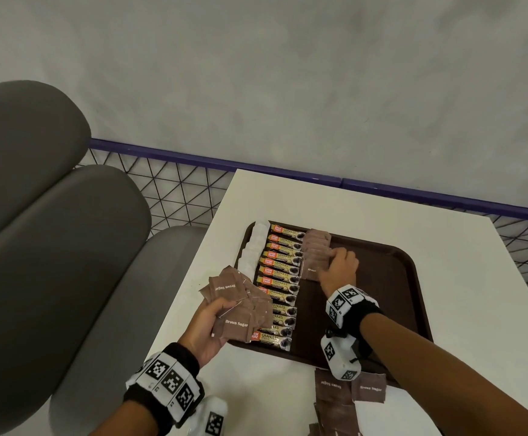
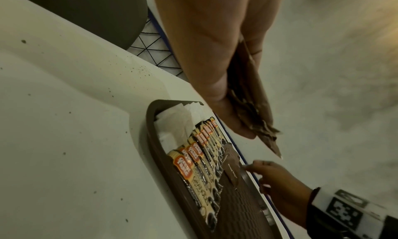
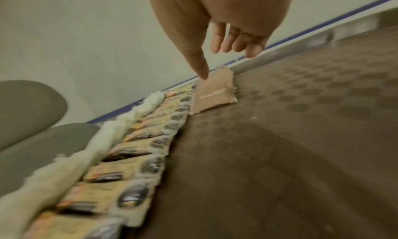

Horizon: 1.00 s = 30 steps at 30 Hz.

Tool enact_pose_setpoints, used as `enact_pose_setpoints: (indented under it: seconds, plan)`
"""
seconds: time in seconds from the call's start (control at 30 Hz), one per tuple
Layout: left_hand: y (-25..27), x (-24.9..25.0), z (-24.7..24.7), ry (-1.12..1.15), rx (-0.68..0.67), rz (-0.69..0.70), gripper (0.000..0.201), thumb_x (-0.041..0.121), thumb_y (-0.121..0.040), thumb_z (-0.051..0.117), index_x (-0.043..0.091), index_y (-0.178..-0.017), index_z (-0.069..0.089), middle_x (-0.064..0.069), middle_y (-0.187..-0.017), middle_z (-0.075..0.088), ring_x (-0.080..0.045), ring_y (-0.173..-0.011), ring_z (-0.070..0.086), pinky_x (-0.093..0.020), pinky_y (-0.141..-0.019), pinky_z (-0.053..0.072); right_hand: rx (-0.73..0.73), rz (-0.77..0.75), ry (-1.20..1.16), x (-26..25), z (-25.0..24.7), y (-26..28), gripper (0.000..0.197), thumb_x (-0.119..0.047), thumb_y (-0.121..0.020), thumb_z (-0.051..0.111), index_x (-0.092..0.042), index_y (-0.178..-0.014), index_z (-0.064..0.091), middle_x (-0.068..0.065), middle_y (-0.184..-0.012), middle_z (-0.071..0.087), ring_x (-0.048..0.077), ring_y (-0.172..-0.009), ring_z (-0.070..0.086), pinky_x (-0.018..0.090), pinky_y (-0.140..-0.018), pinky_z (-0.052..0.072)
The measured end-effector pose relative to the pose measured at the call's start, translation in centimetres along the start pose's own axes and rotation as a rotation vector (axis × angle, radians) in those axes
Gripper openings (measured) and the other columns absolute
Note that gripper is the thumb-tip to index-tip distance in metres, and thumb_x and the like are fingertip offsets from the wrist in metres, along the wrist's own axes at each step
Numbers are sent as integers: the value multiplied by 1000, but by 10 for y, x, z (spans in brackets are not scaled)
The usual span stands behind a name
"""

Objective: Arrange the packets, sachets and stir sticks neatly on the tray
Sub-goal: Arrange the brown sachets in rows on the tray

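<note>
A dark brown rectangular plastic tray (image 1: 391,278) sits on a white table (image 1: 464,313). Along the tray's left side run three neat columns: white paper sachets (image 1: 251,250) at the rim, then a long overlapping row of gold-and-orange coffee granule packets (image 1: 280,280), then a short overlapping row of brown paper sugar sachets (image 1: 316,254) at the far end.

The right hand (image 1: 339,267) rests over the near end of that brown row — its thumb tip touches the top sachet, while the other fingers (image 3: 232,43) hang relaxed and slightly apart, holding nothing.

The left hand (image 1: 206,325) hovers over the tray's left edge, fingers curled round a fanned bundle of brown sugar sachets (image 1: 237,305).

More loose brown sachets (image 1: 347,391) lie on the table just in front of the tray, near the person.
</note>
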<state>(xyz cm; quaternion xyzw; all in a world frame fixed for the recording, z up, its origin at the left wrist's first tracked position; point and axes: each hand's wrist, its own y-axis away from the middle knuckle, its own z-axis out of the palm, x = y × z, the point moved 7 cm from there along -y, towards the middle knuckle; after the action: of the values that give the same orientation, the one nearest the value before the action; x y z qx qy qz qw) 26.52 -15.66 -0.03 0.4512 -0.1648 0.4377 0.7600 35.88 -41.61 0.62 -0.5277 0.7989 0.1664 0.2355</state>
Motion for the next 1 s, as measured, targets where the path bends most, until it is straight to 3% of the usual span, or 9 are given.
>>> enact_pose_setpoints:
  seconds: [0.07,0.13,0.23,0.4,0.5,0.63,0.73,0.9,1.0]
  plan:
    - [1,0,4,-1,-13,0,39,4,-91,46,7,-130,48,-18,-113,64,-28,-88,65,-31,-60,58,-35,-111,-50,-22,-3,8,30,-11,-81,64,-5,-108,51,10,-115,44,24,-111,39,31,-94,38]
    - [3,-1,9,-4,-29,0,36,3,-91,46,7,-127,51,-17,-108,66,-26,-82,69,-31,-58,58,-133,-201,-202,-49,-1,22,18,-10,-83,62,-8,-100,56,-1,-101,46,14,-101,42,22,-88,39]
    - [6,-2,16,-21,-35,7,32,-1,-92,47,10,-120,54,-13,-99,68,-20,-71,71,-29,-55,58,-356,-293,-392,-85,9,46,10,-22,-84,65,-17,-86,57,-1,-87,54,12,-82,50,26,-75,42]
    - [11,0,23,-62,-75,39,37,-2,-90,50,15,-122,55,-14,-102,70,-24,-83,69,-36,-67,57,-665,-233,-429,-107,24,83,29,-34,-81,68,-13,-96,55,-8,-77,49,4,-70,46,16,-61,36]
    - [16,2,27,-76,-97,58,35,-2,-90,51,16,-119,55,-15,-102,70,-26,-86,69,-36,-65,58,-756,-224,-412,-106,32,90,24,-30,-80,70,-15,-88,54,-8,-76,50,4,-69,48,17,-64,39]
    - [17,-1,25,-82,-97,67,37,-5,-88,52,13,-120,54,-15,-106,68,-27,-88,68,-36,-68,58,-720,-182,-510,-99,27,86,19,-21,-81,69,-20,-72,53,-4,-75,55,9,-71,52,23,-68,43]
    - [15,-4,22,-77,-71,64,36,-7,-87,51,10,-119,54,-17,-106,67,-27,-87,66,-35,-68,57,-612,-30,-725,-88,13,76,16,-8,-85,62,-13,-76,50,3,-82,59,14,-73,59,24,-64,52]
    - [15,-4,16,-83,-37,61,32,-5,-88,51,10,-116,55,-16,-106,66,-28,-87,66,-32,-62,58,-372,216,-1078,-52,-11,48,12,-1,-87,54,-12,-90,50,20,-112,58,34,-97,64,33,-70,56]
    - [13,-1,11,-84,-25,61,34,-4,-88,52,11,-119,54,-17,-109,66,-28,-88,66,-31,-60,59,-286,294,-1056,-26,-22,32,14,0,-89,49,-12,-92,44,15,-95,61,27,-70,66,33,-61,55]
